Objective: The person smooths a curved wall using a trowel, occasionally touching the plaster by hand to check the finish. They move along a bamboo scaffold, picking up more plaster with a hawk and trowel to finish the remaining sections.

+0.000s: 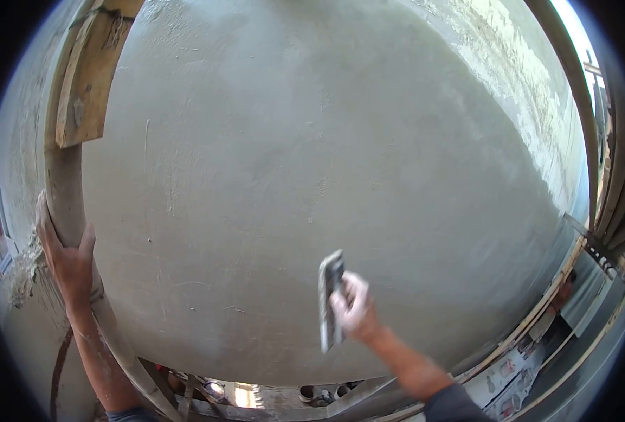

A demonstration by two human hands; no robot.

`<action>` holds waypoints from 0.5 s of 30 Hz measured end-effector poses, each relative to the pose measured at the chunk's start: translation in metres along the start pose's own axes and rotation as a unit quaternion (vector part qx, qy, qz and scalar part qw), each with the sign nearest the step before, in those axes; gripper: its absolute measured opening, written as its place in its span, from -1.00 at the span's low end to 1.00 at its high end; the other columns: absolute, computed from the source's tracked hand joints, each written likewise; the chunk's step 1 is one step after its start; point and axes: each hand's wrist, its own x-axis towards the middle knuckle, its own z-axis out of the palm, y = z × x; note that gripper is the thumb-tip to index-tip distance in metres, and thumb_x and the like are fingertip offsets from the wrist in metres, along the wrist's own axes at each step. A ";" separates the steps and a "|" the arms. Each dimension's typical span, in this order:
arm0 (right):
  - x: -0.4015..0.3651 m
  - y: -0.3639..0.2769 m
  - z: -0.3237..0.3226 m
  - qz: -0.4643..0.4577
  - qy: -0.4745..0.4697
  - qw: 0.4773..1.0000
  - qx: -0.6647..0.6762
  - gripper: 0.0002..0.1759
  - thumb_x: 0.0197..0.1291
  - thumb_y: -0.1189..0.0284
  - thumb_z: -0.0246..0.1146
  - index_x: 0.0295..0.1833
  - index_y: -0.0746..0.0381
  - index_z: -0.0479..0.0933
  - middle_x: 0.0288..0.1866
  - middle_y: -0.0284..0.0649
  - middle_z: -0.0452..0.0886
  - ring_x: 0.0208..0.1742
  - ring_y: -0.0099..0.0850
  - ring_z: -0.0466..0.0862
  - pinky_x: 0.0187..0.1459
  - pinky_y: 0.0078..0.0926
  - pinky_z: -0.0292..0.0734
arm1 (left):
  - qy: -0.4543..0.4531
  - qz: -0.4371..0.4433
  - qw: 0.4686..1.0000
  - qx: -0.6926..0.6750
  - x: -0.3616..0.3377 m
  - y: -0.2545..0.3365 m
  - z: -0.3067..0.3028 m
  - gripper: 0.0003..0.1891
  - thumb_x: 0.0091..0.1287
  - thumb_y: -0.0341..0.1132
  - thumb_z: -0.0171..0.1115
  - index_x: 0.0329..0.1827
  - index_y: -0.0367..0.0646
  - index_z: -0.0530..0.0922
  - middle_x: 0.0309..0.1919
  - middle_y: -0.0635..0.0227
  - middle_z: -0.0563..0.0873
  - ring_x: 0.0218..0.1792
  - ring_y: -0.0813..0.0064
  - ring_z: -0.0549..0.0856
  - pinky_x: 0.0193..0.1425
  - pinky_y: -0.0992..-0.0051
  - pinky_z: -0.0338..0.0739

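My right hand (356, 309) is wrapped round the handle of a plastering trowel (324, 316). The trowel's long blade stands nearly upright, its face turned to the smooth grey plastered wall (270, 169), and it overlaps the wall's lower middle in this view. At the left, my left hand (72, 267) grips an upright wooden pole (65, 186), thumb on one side and fingers on the other. A few ridges and small pits mark the wet-looking plaster.
A wooden block (91, 81) is fixed to the pole above my left hand. Rough, paler plaster (516, 91) runs along the upper right. Scaffold poles (580, 91) and boards (523, 327) line the right side. Buckets (307, 394) stand far below.
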 end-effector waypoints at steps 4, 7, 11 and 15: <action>-0.091 -0.007 0.024 0.177 -0.034 0.969 0.171 -0.41 0.33 0.53 0.21 0.38 0.40 0.13 -0.26 -0.24 0.51 -0.32 -0.57 0.52 -0.29 -0.53 0.48 | 0.005 0.008 1.000 -0.007 0.001 0.003 0.000 -0.14 0.15 -0.43 0.37 0.54 -0.17 0.16 0.42 0.03 0.34 0.44 0.11 0.33 0.51 0.22 0.21; -0.132 0.010 0.001 0.326 -0.052 0.917 0.223 -0.42 0.36 0.49 0.17 0.41 0.35 0.14 -0.15 -0.37 0.45 -0.24 -0.67 0.47 -0.22 -0.64 0.44 | 0.011 0.010 1.000 -0.008 0.002 0.001 0.001 -0.14 0.12 -0.41 0.39 0.53 -0.15 0.18 0.40 0.04 0.37 0.42 0.10 0.37 0.50 0.19 0.26; -0.141 0.025 -0.038 0.467 0.004 0.819 0.332 -0.60 0.45 0.37 0.06 0.30 0.31 0.38 0.10 -0.24 0.58 -0.05 -0.50 0.64 0.01 -0.49 0.60 | 0.015 0.022 1.000 -0.002 0.003 -0.011 0.004 -0.14 0.12 -0.40 0.40 0.53 -0.16 0.20 0.37 0.03 0.39 0.40 0.10 0.39 0.48 0.21 0.29; -0.149 0.030 -0.075 0.565 0.047 0.637 0.522 -0.66 0.43 0.26 0.06 0.09 0.25 0.56 -0.15 -0.17 0.70 -0.19 -0.27 0.74 -0.15 -0.27 0.73 | 0.012 0.038 0.999 -0.014 0.005 -0.007 0.002 -0.14 0.12 -0.38 0.42 0.51 -0.19 0.21 0.36 0.01 0.40 0.40 0.12 0.40 0.47 0.24 0.30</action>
